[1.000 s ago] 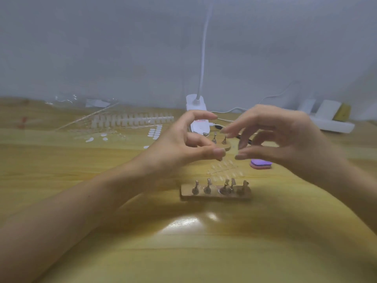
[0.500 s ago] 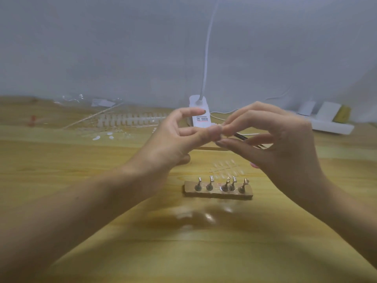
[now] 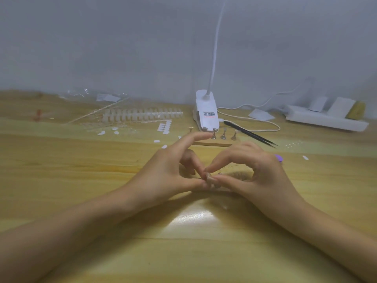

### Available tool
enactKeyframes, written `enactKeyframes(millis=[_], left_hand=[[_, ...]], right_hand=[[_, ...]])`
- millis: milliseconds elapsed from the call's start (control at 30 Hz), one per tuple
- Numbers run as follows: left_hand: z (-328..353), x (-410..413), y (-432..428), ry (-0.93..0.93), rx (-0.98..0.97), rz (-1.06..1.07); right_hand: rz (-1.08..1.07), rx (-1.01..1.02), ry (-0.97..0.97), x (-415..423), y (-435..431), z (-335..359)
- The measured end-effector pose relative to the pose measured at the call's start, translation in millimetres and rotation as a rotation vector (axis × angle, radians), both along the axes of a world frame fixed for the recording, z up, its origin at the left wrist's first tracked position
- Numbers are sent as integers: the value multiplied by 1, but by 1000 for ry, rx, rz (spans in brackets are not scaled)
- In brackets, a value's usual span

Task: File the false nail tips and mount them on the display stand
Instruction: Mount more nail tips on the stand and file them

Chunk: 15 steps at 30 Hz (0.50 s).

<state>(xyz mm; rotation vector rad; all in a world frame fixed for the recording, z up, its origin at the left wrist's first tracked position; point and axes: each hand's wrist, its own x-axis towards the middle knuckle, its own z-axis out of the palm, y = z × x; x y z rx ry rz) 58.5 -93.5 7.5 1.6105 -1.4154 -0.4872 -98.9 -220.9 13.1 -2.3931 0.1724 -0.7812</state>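
Nail tip [image 3: 209,179], small and pale, sits right where both hands meet, low over the wooden table [image 3: 81,180]. The left hand [image 3: 173,172] pinches it between the thumb and a bent finger, with the index finger lifted straight toward 12 o'clock. The right hand [image 3: 259,172] closes thumb and index finger on the same tip from the 3 o'clock side. Under the hands lies the wooden stand [image 3: 238,174] (mostly hidden, only a blurred brown strip shows through the loop of the right hand). Whether the tip touches it cannot be told. At 12 o'clock, just beyond the fingers, a second stand [image 3: 212,144] carries upright metal pegs [image 3: 223,136]. A purple file block [image 3: 278,158] peeks out behind the right hand at 2 o'clock. A clear bag [image 3: 77,93] lies at 10 o'clock, contents unclear.
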Motion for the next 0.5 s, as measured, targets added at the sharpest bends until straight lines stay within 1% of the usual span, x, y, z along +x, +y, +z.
enactKeyframes(millis=[300, 500], left_hand=[[-2, -1, 0, 38, -8, 33], [-2, -2, 1, 37, -11, 51]], right_hand=[[-92, -18, 29, 0, 6, -2], [-115, -100, 42, 0, 7, -4]])
